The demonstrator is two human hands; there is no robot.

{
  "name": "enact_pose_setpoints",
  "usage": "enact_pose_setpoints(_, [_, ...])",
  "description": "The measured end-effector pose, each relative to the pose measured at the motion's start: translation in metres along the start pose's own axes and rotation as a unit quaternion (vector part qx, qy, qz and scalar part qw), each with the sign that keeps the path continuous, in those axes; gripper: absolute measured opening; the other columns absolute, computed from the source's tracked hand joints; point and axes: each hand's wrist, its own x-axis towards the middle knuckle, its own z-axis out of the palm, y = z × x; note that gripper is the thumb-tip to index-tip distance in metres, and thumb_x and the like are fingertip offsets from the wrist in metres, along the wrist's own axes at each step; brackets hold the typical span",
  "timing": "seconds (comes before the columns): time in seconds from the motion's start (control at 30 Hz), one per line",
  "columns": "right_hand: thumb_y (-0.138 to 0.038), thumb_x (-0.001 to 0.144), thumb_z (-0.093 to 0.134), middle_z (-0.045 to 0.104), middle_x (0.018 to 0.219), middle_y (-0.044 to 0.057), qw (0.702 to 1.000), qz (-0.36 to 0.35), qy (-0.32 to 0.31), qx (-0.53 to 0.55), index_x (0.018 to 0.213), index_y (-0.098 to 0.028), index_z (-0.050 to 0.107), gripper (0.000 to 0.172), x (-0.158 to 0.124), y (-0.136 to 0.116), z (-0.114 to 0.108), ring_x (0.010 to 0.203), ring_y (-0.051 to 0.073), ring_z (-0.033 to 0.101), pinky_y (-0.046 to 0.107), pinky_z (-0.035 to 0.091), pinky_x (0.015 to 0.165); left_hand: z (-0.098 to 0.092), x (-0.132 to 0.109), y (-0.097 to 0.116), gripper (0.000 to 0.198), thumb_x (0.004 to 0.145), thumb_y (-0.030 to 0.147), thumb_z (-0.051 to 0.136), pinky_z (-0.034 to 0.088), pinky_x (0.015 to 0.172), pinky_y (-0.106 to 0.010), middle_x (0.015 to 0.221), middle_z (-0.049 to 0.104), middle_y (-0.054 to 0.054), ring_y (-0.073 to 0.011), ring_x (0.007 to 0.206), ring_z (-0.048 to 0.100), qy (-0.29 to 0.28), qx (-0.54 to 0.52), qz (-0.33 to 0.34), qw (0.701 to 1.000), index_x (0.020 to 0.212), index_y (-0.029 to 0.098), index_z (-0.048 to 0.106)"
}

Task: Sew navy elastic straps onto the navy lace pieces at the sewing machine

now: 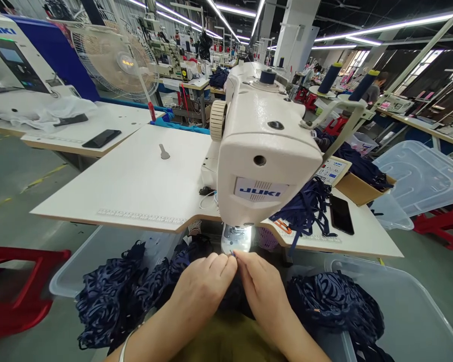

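In the head view, my left hand [207, 276] and my right hand [262, 284] meet just in front of the lit needle area of a white sewing machine [268, 156]. Both are closed in a pinch, fingertips nearly touching. A tiny bit of a dark blue strip [233, 254] shows between them; my fingers hide the rest of it. Patterned navy garments [109, 286] hang over the bin to the left of my left arm. More navy garments [335, 304] are bundled to the right of my right arm.
Navy straps [305, 206], orange-handled snips [283, 226] and a black phone [341, 215] lie right of the machine. A small grey metal piece [164, 152] rests on the white tabletop [136, 181]. Clear plastic bins [411, 301] flank me; a red stool [18, 291] stands left.
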Motion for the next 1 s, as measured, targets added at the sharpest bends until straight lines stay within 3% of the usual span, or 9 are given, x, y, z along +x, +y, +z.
enact_pose_setpoints(0.13, [-0.018,0.098,0.038,0.071,0.099,0.002,0.987,0.081,-0.103,0.093,0.138,-0.021,0.041,0.040,-0.002,0.003,-0.014,0.079,0.013,0.068,0.021,0.053,0.072,0.004,-0.004,0.000,0.025,0.096,0.012,0.028,0.039,0.045,-0.029,0.064,0.055,0.001,-0.0164,0.052,0.055,-0.007,-0.018,-0.003,1.000,0.110,0.012,0.049])
enact_pose_setpoints(0.2, [-0.019,0.097,0.041,0.071,0.097,0.000,0.984,0.094,-0.111,0.105,0.131,-0.024,0.049,0.036,-0.001,0.005,-0.018,0.077,0.012,0.067,0.021,0.052,0.071,0.004,-0.004,-0.001,0.025,0.096,0.013,0.027,0.038,0.045,-0.029,0.063,0.054,0.002,-0.0163,0.052,0.055,-0.006,-0.044,-0.007,0.999,0.108,0.014,0.050])
enact_pose_setpoints(0.37, [-0.023,0.093,0.048,0.065,0.084,0.000,0.988,0.116,0.002,0.104,0.091,-0.022,0.063,0.015,0.003,0.009,-0.016,0.077,0.013,0.062,0.021,0.048,0.069,0.010,-0.002,0.004,0.020,0.098,0.020,0.032,0.039,0.048,-0.028,0.064,0.058,0.002,-0.0157,0.053,0.058,0.003,-0.090,-0.057,0.994,0.106,0.016,0.050])
enact_pose_setpoints(0.47, [-0.027,0.093,0.048,0.058,0.074,-0.001,0.976,0.182,0.064,0.103,0.083,-0.021,0.059,0.016,0.001,0.012,-0.009,0.067,0.012,0.056,0.021,0.045,0.059,0.016,-0.004,0.008,0.022,0.099,0.025,0.034,0.038,0.047,-0.026,0.061,0.057,0.003,-0.0143,0.049,0.056,0.003,-0.130,-0.083,0.988,0.112,0.016,0.049])
enact_pose_setpoints(0.53, [-0.028,0.094,0.046,0.058,0.076,-0.001,0.971,0.199,0.046,0.123,0.085,-0.021,0.058,0.016,-0.001,0.014,-0.006,0.068,0.012,0.056,0.021,0.045,0.060,0.019,-0.007,0.008,0.023,0.099,0.026,0.034,0.037,0.047,-0.025,0.059,0.056,0.005,-0.0136,0.048,0.055,0.012,-0.145,-0.075,0.987,0.114,0.019,0.049])
enact_pose_setpoints(0.63, [-0.026,0.096,0.042,0.059,0.088,0.001,0.974,0.173,-0.001,0.144,0.101,-0.022,0.055,0.015,-0.002,0.016,-0.010,0.078,0.013,0.058,0.022,0.048,0.070,0.017,-0.009,0.003,0.021,0.099,0.025,0.035,0.035,0.047,-0.024,0.059,0.056,0.005,-0.0132,0.048,0.055,0.011,-0.145,-0.063,0.987,0.108,0.023,0.054])
enact_pose_setpoints(0.73, [-0.024,0.095,0.046,0.056,0.103,0.004,0.988,0.099,-0.069,0.096,0.116,-0.024,0.053,0.021,-0.004,0.014,-0.019,0.089,0.014,0.058,0.025,0.049,0.079,0.011,-0.008,-0.002,0.025,0.099,0.025,0.033,0.035,0.049,-0.024,0.062,0.060,0.003,-0.0131,0.052,0.058,-0.041,-0.164,-0.070,0.983,0.100,0.021,0.058])
enact_pose_setpoints(0.9, [-0.021,0.096,0.045,0.061,0.089,0.005,0.988,-0.015,-0.146,-0.048,0.106,-0.022,0.064,0.022,-0.012,0.014,-0.022,0.080,0.018,0.056,0.029,0.048,0.069,0.002,-0.003,-0.003,0.026,0.098,0.026,0.037,0.040,0.057,-0.024,0.071,0.063,0.001,-0.0138,0.064,0.061,-0.176,-0.237,-0.108,0.949,0.080,0.020,0.056])
enact_pose_setpoints(1.0, [-0.020,0.095,0.048,0.065,0.087,0.005,0.992,0.021,-0.127,-0.009,0.101,-0.021,0.068,0.022,-0.015,0.023,-0.016,0.079,0.018,0.058,0.029,0.048,0.070,0.007,-0.005,-0.006,0.025,0.097,0.022,0.038,0.046,0.065,-0.028,0.079,0.064,0.000,-0.0164,0.072,0.061,-0.185,-0.229,-0.099,0.951,0.084,0.021,0.059])
